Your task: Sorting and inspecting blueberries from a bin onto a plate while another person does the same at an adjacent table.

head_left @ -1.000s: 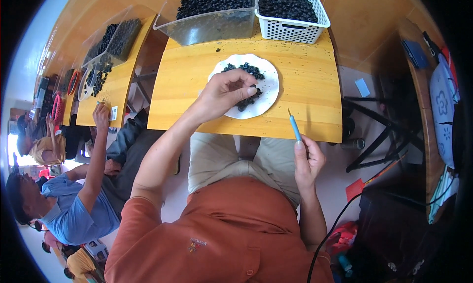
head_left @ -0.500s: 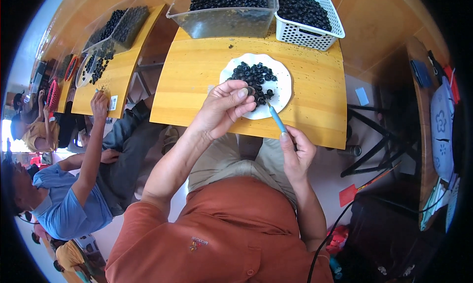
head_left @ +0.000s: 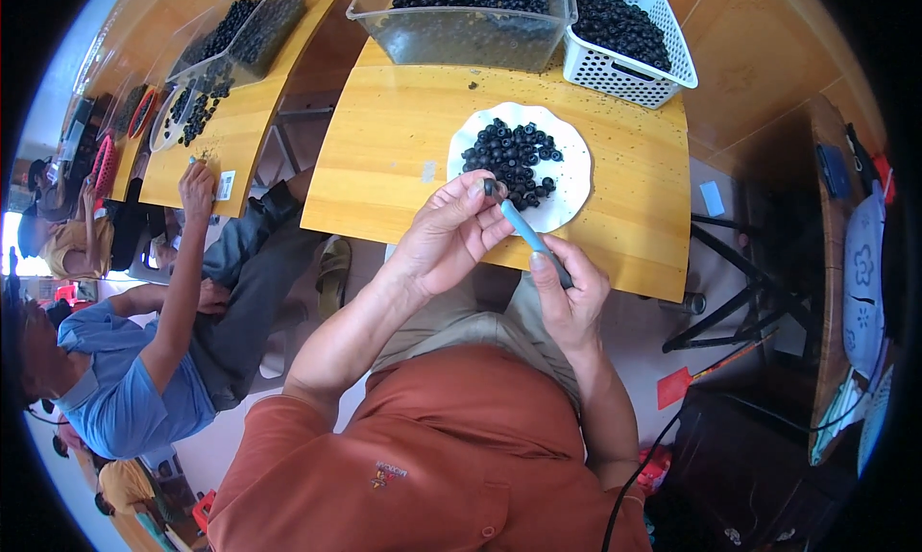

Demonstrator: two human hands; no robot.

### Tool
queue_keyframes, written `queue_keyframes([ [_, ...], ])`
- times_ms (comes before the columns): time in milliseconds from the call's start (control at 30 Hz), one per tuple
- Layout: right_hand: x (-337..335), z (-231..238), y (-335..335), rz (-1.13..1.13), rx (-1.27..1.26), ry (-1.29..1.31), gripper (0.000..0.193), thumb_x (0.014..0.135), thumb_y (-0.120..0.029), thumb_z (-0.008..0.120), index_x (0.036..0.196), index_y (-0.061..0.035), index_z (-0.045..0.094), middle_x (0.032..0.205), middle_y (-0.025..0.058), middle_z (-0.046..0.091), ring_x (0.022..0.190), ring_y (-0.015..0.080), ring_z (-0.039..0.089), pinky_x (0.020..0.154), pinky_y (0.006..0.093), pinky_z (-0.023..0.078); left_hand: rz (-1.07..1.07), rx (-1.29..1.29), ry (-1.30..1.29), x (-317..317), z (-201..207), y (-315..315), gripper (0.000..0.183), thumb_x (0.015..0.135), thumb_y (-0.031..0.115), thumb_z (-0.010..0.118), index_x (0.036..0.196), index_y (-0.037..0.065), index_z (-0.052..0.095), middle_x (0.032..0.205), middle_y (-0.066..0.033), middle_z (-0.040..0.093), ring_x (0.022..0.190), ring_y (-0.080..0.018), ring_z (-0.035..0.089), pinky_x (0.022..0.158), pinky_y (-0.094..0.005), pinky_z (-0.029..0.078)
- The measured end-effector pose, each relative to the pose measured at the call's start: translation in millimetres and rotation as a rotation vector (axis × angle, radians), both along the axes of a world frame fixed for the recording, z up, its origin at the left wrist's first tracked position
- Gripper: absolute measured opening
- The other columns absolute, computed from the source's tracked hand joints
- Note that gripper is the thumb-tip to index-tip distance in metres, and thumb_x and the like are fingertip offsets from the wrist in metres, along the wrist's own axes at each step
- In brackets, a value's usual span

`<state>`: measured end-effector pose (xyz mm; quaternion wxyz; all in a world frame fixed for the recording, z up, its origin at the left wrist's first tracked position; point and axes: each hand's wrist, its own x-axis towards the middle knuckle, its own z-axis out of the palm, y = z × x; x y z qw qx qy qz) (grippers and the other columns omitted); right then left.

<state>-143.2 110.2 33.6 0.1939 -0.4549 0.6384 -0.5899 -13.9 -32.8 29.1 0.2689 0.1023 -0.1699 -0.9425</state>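
Observation:
My left hand (head_left: 447, 230) pinches a small dark round piece (head_left: 490, 186) between thumb and fingertips, just over the near edge of a plate. In my right hand (head_left: 574, 297) is a slim tool with a blue handle (head_left: 521, 225). Its tip points up and left at the pinched piece, close to it; whether they touch I cannot tell. Beneath lies the white scalloped plate (head_left: 574, 172), bearing a heap of black, round, berry-like or bead-like pieces (head_left: 509, 153). Some show a ring or hollow on top.
Behind the plate, a clear plastic bin (head_left: 461, 43) and a white perforated basket (head_left: 629, 76) hold more black pieces on the wooden table (head_left: 384, 168). To the left, a person in a blue shirt (head_left: 134, 384) works at another table. A black folding stand (head_left: 740, 283) is at right.
The tool's tip has moved from over the plate's pieces up to the piece in my left hand, its handle tilting further left. The view has shifted slightly, with the table appearing further right.

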Motion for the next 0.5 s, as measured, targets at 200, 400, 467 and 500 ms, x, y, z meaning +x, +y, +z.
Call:
queue_keyframes([
  [200, 2, 0, 0, 0.002, -0.009, 0.034, 0.024, 0.09, -0.016, 0.068, 0.104, 0.0036, 0.066, 0.075, 0.0114, 0.066, 0.061, 0.0123, 0.06, 0.056, 0.0263, 0.046, 0.012, 0.0, -0.021, 3, 3, 6, 0.018, 0.095, 0.016, 0.06, 0.112, 0.01, 0.059, 0.105, -0.0056, 0.065, 0.098, -0.0176, 0.063, 0.09, -0.0343, 0.054],
  [400, 2, 2, 1, 0.017, -0.021, 0.074, 0.023, 0.089, -0.015, 0.068, 0.103, 0.0033, 0.066, 0.077, 0.0141, 0.067, 0.065, 0.0172, 0.065, 0.058, 0.0287, 0.049, 0.007, 0.011, -0.039, 5, 7, 11, 0.017, 0.096, 0.017, 0.059, 0.111, 0.01, 0.059, 0.104, -0.0051, 0.064, 0.098, -0.0174, 0.063, 0.089, -0.0337, 0.055],
  [467, 3, 1, 2, 0.0, -0.042, 0.084, 0.022, 0.089, -0.014, 0.068, 0.103, 0.0032, 0.066, 0.077, 0.0148, 0.067, 0.066, 0.0188, 0.066, 0.059, 0.0294, 0.049, 0.015, 0.015, -0.045, 5, 8, 13, 0.017, 0.096, 0.017, 0.059, 0.111, 0.01, 0.059, 0.104, -0.0052, 0.064, 0.097, -0.0173, 0.063, 0.089, -0.0333, 0.055],
  [500, 3, 2, 2, -0.001, -0.036, 0.083, 0.022, 0.089, -0.014, 0.068, 0.102, 0.0032, 0.066, 0.078, 0.0151, 0.068, 0.067, 0.0206, 0.067, 0.059, 0.03, 0.05, 0.023, 0.018, -0.05, 5, 9, 13, 0.017, 0.096, 0.017, 0.059, 0.111, 0.01, 0.058, 0.104, -0.0052, 0.064, 0.097, -0.0173, 0.063, 0.088, -0.0329, 0.055],
])
